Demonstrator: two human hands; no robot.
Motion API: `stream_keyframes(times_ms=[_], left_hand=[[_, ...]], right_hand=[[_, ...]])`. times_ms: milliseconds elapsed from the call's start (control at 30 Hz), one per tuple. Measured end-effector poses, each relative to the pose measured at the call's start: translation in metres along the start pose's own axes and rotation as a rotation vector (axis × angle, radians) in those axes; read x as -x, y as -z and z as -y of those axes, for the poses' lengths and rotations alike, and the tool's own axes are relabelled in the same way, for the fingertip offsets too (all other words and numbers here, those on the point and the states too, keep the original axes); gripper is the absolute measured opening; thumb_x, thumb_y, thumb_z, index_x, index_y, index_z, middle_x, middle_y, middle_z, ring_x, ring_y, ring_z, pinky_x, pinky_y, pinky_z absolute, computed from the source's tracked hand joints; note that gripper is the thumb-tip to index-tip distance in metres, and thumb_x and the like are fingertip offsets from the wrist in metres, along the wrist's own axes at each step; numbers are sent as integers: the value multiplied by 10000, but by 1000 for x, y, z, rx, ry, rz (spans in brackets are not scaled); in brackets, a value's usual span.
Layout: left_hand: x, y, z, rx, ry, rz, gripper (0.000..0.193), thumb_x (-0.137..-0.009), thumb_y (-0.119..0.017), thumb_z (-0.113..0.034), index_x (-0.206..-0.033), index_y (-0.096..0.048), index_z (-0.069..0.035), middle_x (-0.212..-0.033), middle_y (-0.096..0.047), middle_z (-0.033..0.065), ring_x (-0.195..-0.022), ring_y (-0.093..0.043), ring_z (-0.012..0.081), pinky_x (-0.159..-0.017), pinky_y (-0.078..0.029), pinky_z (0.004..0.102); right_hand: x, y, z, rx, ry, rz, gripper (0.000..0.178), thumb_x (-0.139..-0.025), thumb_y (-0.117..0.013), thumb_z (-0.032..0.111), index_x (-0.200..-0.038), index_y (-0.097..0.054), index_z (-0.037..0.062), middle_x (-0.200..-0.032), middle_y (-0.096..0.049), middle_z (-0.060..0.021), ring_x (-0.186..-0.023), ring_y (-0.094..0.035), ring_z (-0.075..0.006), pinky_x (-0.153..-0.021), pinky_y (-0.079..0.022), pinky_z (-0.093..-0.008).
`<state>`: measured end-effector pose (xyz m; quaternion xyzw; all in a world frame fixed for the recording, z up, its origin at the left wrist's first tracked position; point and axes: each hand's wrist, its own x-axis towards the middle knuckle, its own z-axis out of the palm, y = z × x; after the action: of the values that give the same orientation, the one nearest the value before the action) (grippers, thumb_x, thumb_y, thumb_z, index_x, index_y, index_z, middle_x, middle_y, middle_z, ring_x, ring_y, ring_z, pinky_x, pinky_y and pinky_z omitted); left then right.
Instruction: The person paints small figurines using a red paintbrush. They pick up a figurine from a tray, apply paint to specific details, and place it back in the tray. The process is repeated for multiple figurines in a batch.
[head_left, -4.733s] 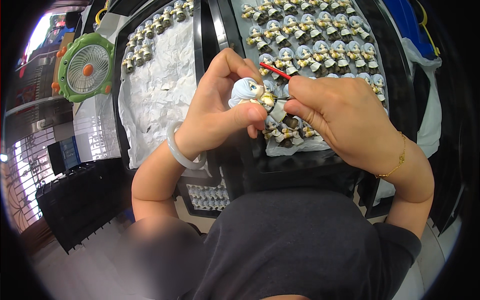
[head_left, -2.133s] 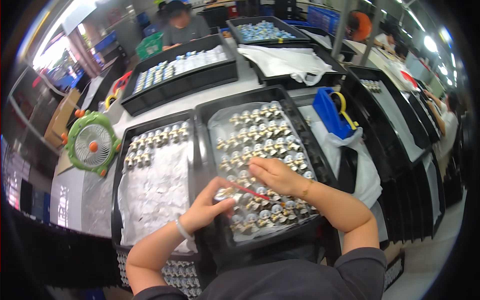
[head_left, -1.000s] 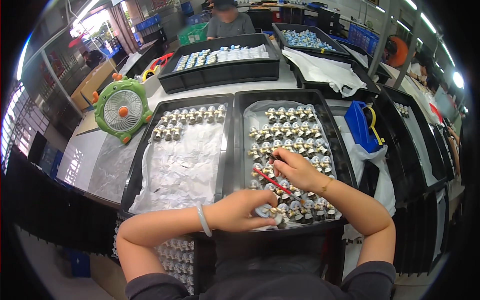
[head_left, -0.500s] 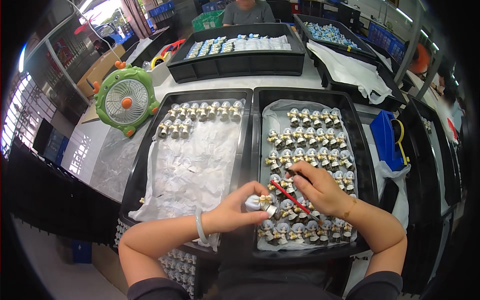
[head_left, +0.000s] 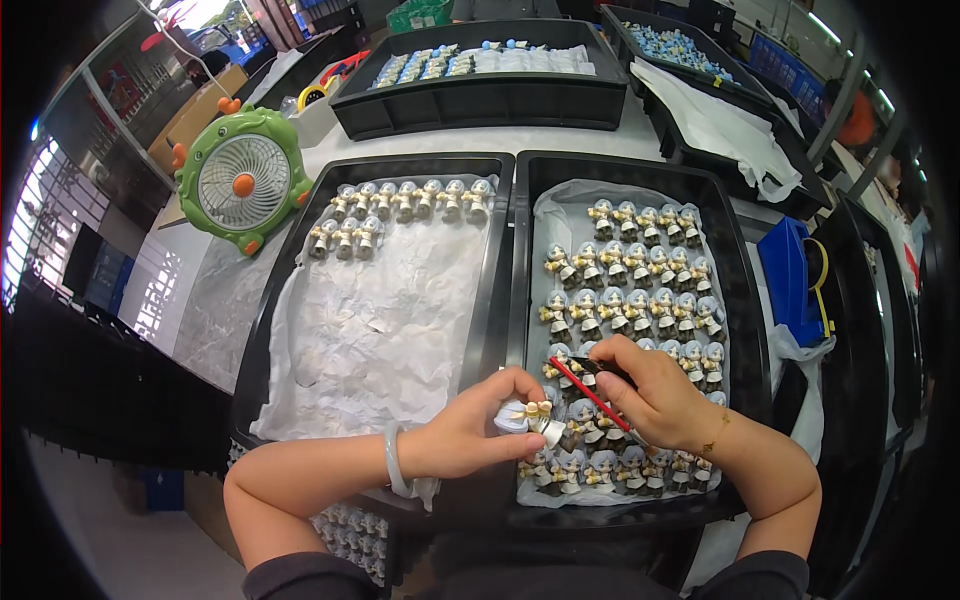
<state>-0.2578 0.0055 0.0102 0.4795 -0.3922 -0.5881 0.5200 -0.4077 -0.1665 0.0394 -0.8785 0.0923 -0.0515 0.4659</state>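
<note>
My left hand (head_left: 470, 422) is closed on a small figurine (head_left: 528, 416) with pale hair and a white outfit, tipped on its side between thumb and fingers. Just to its right, my right hand (head_left: 660, 398) holds a thin red paintbrush (head_left: 585, 390), slanting down toward its brownish tip. A small dark item (head_left: 603, 370) is also in the right fingers; its kind is unclear. Both hands are over the right black tray (head_left: 745, 330), where rows of similar figurines (head_left: 612, 310) lie on a pale liner. My right hand hides some of them.
The left black tray (head_left: 275, 330) has white paper and several figurines (head_left: 405, 200) along its far end. A green fan (head_left: 243, 184) stands left. Beyond is another black tray (head_left: 480, 102) with blue-topped figures. A blue holder with yellow tape (head_left: 790, 280) sits at the right.
The whole view has shifted slightly, the trays appearing higher. The figurine in my left hand is turned a little, its white skirt showing more. The right hand keeps the brush and dark item.
</note>
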Motion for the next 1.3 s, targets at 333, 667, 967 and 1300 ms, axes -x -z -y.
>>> stream_keyframes(times_ms=[333, 667, 967, 1300], left_hand=[[1, 1, 2, -14, -47, 8, 294, -813, -583, -85, -1023, -383, -36, -950, -468, 48, -843, -516, 98, -732, -471, 265], [1, -1, -1, 80, 6, 12, 290, -819, -573, -93, -1027, -379, -35, -968, -453, 43, -872, -502, 90, -754, -480, 261], [1, 0, 0, 85, 10, 16, 290, -818, -571, -84, -1026, -373, -40, -972, -454, 46, -878, -503, 95, -756, -480, 263], [1, 0, 1, 77, 6, 23, 283, -817, -570, -81, -1022, -380, -38, -966, -450, 42, -871, -503, 87, -748, -481, 256]], right_hand=[[1, 1, 2, 26, -9, 8, 196, -835, -481, 108, -1023, -491, 52, -767, -586, -146, -632, -578, -314, -576, -437, -359], [2, -1, -2, 61, 33, 35, 195, -837, -475, 113, -1019, -468, 44, -893, -603, -167, -749, -591, -339, -648, -465, -376], [1, -1, -4, 79, 49, 33, 203, -837, -477, 119, -1022, -465, 38, -906, -603, -172, -774, -589, -343, -670, -464, -387], [1, -2, -4, 84, 27, 44, 194, -836, -486, 132, -1004, -467, 37, -871, -604, -176, -728, -587, -351, -636, -464, -389]])
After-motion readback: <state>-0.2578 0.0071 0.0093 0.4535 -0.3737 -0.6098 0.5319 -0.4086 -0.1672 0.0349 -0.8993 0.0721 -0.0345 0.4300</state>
